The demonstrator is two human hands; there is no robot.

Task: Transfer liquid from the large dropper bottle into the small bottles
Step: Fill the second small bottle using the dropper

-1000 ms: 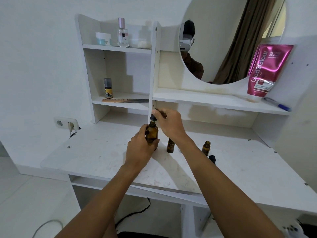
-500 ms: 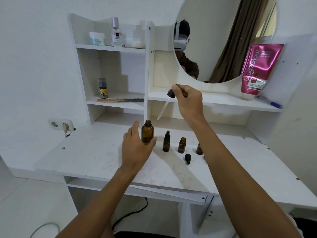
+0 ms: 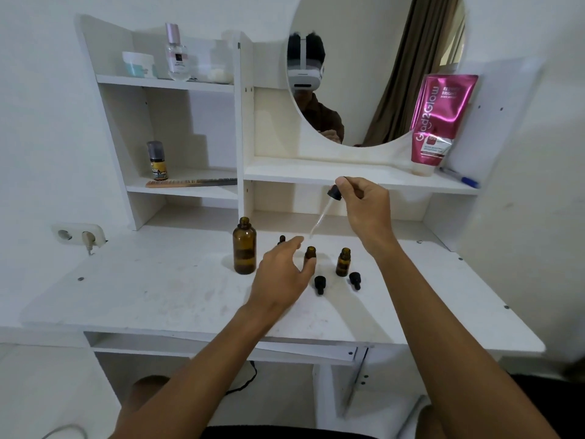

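The large amber dropper bottle stands uncapped on the white desk. My right hand pinches the black bulb of its glass dropper, which hangs tilted above the small bottles. My left hand has spread fingers around an uncapped small amber bottle, thumb touching it. A second open small bottle stands to its right. A capped small bottle is mostly hidden behind my left hand. Two black dropper caps lie in front.
Behind the desk rises a shelf unit with a comb, a small spray bottle, a perfume bottle and a jar. A round mirror, a pink pouch and a pen sit at right. A wall socket is at left.
My left hand let go of the large bottle and moved right to a small bottle. My right hand lifted the dropper out and carried it right, above the small bottles.
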